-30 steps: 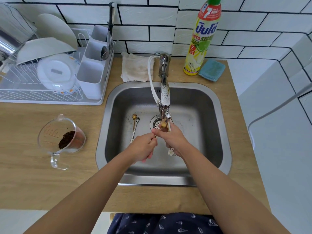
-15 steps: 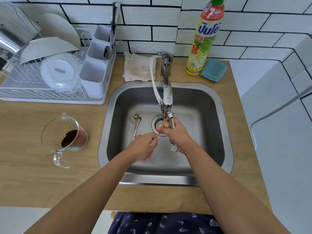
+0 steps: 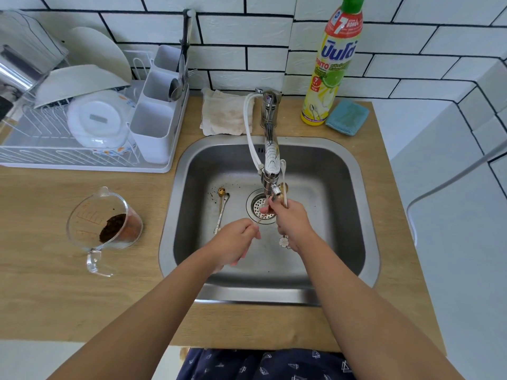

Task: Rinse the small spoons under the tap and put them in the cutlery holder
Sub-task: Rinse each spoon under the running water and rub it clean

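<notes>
Over the steel sink (image 3: 354, 187), both hands meet under the tap spout (image 3: 271, 171). My left hand (image 3: 233, 242) pinches the thin handle of a small gold spoon (image 3: 262, 216) whose bowl reaches under the spout. My right hand (image 3: 292, 223) is shut on small spoons (image 3: 284, 192); a gold bowl sticks up by the spout and a flower-shaped handle end hangs below the palm. Two more small spoons (image 3: 222, 204) lie on the sink floor at the left with dark specks around them. The white cutlery holder (image 3: 156, 124) stands on the dish rack at the back left.
A dish rack (image 3: 82, 160) with plates and bowls fills the back left counter. A clear measuring jug (image 3: 105, 229) with dark grounds stands left of the sink. Behind the sink are a folded cloth (image 3: 223, 112), a dish soap bottle (image 3: 333, 64) and a blue sponge (image 3: 347, 116).
My right hand has shifted slightly up and to the right beside the spout. My left hand stays low, still pinching the spoon handle.
</notes>
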Action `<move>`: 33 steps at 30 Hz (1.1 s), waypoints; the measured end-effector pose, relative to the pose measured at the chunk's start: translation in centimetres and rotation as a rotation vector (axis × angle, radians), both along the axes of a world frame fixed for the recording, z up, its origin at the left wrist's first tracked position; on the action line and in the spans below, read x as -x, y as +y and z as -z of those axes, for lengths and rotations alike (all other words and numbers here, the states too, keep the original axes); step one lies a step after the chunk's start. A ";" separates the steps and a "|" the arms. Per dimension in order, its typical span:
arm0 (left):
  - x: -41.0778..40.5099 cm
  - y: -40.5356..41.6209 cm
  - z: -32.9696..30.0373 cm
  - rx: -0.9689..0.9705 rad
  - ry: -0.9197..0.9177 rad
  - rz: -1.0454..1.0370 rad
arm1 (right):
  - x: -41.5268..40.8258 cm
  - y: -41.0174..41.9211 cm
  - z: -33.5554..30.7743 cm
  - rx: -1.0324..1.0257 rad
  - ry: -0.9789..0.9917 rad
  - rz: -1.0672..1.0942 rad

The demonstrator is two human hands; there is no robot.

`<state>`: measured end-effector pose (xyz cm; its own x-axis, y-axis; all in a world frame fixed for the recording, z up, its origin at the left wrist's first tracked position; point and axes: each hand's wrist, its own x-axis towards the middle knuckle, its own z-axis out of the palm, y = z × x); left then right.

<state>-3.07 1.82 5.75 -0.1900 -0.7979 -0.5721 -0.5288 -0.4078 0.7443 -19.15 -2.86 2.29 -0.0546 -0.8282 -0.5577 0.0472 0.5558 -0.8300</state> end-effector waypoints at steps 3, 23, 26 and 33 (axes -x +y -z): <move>-0.5 -0.6 -0.4 -0.286 0.420 -0.204 | -0.1 0.2 -0.3 -0.036 -0.239 -0.027; 0.7 -1.0 -0.9 -0.108 0.179 -0.166 | -0.5 0.1 -0.5 0.210 0.146 -0.019; 0.2 -1.0 -1.2 -0.208 0.324 -0.200 | -0.4 0.4 -0.4 0.237 0.092 -0.070; -1.1 -0.7 -1.3 -0.518 0.721 -0.345 | 0.0 0.0 -1.0 0.036 -0.268 0.092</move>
